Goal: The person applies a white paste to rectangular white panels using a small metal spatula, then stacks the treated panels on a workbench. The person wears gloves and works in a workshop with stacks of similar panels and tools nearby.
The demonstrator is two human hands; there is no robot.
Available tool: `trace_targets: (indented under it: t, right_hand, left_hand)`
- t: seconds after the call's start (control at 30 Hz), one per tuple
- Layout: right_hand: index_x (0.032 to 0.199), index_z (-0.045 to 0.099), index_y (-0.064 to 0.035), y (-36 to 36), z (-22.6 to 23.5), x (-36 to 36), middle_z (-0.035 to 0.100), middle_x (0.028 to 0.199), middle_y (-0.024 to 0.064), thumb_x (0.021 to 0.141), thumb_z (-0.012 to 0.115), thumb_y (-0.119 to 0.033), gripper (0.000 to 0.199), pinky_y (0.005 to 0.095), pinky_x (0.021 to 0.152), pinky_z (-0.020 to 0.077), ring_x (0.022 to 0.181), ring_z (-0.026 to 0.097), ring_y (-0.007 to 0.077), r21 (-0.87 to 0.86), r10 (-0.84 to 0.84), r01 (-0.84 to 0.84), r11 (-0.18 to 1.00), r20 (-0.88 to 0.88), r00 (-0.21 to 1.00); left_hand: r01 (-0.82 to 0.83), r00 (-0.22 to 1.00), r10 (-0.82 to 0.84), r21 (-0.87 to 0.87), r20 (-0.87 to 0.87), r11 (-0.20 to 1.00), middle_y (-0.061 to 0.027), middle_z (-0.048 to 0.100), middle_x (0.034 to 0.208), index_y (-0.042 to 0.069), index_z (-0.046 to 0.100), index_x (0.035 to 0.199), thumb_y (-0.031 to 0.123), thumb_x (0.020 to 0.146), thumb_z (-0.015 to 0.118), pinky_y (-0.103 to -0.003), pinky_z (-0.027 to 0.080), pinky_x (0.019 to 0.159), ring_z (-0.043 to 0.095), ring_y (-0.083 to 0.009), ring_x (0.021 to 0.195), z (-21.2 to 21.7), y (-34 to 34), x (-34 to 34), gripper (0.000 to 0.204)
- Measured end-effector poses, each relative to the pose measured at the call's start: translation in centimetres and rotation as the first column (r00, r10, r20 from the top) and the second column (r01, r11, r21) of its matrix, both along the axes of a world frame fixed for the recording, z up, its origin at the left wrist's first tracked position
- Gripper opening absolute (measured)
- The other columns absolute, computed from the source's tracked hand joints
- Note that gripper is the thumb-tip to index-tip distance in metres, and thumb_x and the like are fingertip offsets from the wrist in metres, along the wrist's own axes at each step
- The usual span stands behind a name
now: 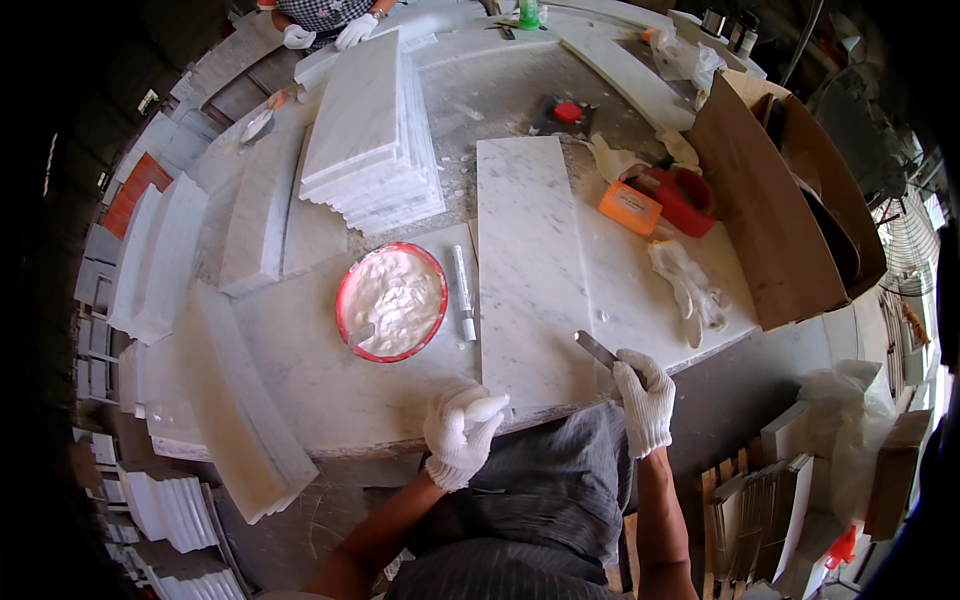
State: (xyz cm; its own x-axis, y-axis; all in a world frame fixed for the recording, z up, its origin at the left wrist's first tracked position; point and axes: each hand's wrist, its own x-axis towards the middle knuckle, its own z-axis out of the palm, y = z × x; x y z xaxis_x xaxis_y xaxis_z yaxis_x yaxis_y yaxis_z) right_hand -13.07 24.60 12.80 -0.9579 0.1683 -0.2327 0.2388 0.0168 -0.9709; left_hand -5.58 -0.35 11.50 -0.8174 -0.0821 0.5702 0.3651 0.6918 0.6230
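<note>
Long strip: the white stone strip [245, 400] juts past the front edge of the table [300, 360]; a bump from a leg or arm could tip it off.
Tall stack: the pile of stone pieces [352, 115] looks heavy, and a hard knock could slide its top piece.
Marker: the marker pen [463, 290] lies between bowl and slab; a sleeve or hand sweeping across could roll it.
Left hand: gloved, fingers curled narrow by the slab's front edge; I cannot tell whether the left hand [465, 430] pinches anything small.
Slab: the grey-veined slab [530, 270] lies flat on the table, between the 2 hands; too hard a push at its front end could shift it.
Right hand: the gloved right hand [645, 395] grips a scraper [597, 350], its blade above the slab; a slip could scratch the stone.
Bowl: the red-rimmed bowl [400, 358] contains white paste [398, 290] and 1 flat tool [362, 335]; catching the handle could spill it.
Carton: the open cardboard box [745, 200] holds dark items I cannot identify.
</note>
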Motion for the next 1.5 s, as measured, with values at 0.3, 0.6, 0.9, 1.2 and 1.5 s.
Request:
trace_targets:
  t: [0.3,0.6,0.9,1.2,1.5]
  right_hand:
    - [0.105,0.073,-0.0028,-1.6,-0.9,-1.1,0.071,0.085,0.0102,0.088,0.071,-0.01,0.018,0.0301,0.07,0.0523,0.073,0.066,0.0164,0.31,0.023,0.006,0.951,-0.09,0.996]
    - [0.101,0.074,-0.0081,-2.5,-0.3,-0.9,0.071,0.091,0.0151,0.086,0.071,-0.01,0.015,0.0385,0.074,0.0548,0.081,0.069,0.0326,0.607,0.132,0.15,0.78,-0.395,0.909]
    - [0.132,0.057,0.0041,-0.1,-0.7,-1.8,0.056,0.081,-0.0005,0.095,0.061,-0.005,0.038,0.0204,0.058,0.0417,0.066,0.049,0.0055,-0.215,0.0,-0.012,0.977,-0.053,0.999]
    - [0.105,0.063,-0.0034,2.9,0.8,-2.3,0.062,0.084,0.0048,0.098,0.06,-0.009,0.01,0.0236,0.059,0.0448,0.07,0.056,0.011,-0.526,0.285,-0.202,0.826,0.082,0.955]
    - [0.11,0.058,-0.0067,3.8,0.5,-3.6,0.061,0.085,0.0042,0.097,0.06,-0.011,0.013,0.0247,0.06,0.0546,0.069,0.059,0.0111,-0.358,0.246,-0.194,0.913,0.108,0.963]
  left_hand:
    - [-0.045,0.999,0.045,-0.035,-0.018,0.998,-0.0048,0.064,0.102,0.014,0.071,0.103,0.013,0.078,0.079,-0.043,0.05,0.088,0.062,-0.0295,0.096,0.3,0.7,-0.1,0.026]
    - [-0.015,1.0,0.014,-0.072,-0.009,0.997,-0.006,0.064,0.1,0.013,0.07,0.102,0.007,0.078,0.077,-0.043,0.049,0.086,0.061,-0.0299,0.095,1.6,0.8,-0.1,0.026]
    - [-0.048,0.998,0.043,-0.12,-0.046,0.992,-0.0015,0.064,0.098,0.016,0.074,0.1,0.01,0.075,0.079,-0.039,0.05,0.086,0.064,-0.0251,0.098,1.3,0.2,-0.2,0.026]
    - [0.115,0.993,-0.113,0.054,-0.03,0.992,-0.0086,0.07,0.111,0.01,0.069,0.108,0.005,0.086,0.072,-0.036,0.055,0.075,0.069,-0.0265,0.09,1.3,0.8,-2.1,0.023]
    - [0.103,0.995,-0.103,0.037,0.008,0.994,-0.0075,0.069,0.103,0.012,0.07,0.107,0.01,0.088,0.072,-0.037,0.055,0.075,0.068,-0.026,0.088,0.4,0.7,-3.7,0.02]
